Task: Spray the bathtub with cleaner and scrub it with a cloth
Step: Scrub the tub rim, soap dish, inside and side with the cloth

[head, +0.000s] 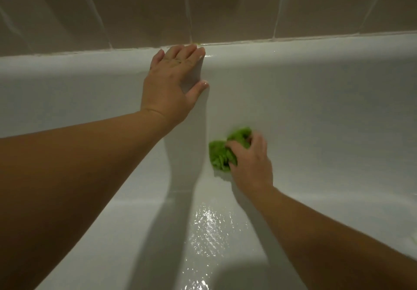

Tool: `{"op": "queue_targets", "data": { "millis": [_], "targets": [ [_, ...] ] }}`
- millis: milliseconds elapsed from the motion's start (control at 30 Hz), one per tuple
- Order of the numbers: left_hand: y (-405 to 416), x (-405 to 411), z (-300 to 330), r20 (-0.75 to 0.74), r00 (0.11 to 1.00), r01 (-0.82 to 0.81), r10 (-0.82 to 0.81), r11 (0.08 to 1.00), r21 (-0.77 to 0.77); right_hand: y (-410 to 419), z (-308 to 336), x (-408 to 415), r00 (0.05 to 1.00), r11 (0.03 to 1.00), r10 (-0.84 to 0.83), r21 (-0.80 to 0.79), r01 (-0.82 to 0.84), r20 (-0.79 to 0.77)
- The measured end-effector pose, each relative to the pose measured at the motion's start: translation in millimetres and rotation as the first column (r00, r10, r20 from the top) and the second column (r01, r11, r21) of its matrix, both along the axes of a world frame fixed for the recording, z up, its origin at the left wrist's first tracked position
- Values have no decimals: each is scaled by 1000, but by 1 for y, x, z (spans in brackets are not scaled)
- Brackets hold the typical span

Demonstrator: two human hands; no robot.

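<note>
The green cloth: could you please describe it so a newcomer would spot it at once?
Start at the white bathtub below the tiled wall. On its far inner wall, the right hand grips a bunched green cloth. It is the only brightly coloured thing in view.

The bathtub (316, 100) was seen to be white, smooth and glossy, with a wet sheen on its floor. The cloth (220, 154) was seen as green, nubbly fabric. The wall tiles (140, 7) appeared beige, glazed and smooth, with pale grout.
</note>
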State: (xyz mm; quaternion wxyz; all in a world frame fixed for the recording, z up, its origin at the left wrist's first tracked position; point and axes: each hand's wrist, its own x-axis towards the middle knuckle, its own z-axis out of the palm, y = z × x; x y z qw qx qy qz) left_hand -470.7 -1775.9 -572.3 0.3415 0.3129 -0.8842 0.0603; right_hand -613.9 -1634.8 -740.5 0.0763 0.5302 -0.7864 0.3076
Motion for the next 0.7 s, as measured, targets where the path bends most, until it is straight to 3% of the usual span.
{"op": "queue_targets", "data": {
  "millis": [133,267,567,700],
  "targets": [
    [3,-2,-1,-4,1000,-17,17,1000,6,-13,93,-24,997,968,16,-250,-35,-78],
    [8,-7,2,-3,999,-41,41,999,28,-13,141,-47,999,947,-23,-321,7,-47],
    [24,-41,11,-24,999,-34,36,995,89,22,42,-64,977,994,96,78,-82,-190],
    [27,-46,14,-48,997,-53,59,992,112,35,20,-72,986,979,115,185,-91,-124]
  ]
}}
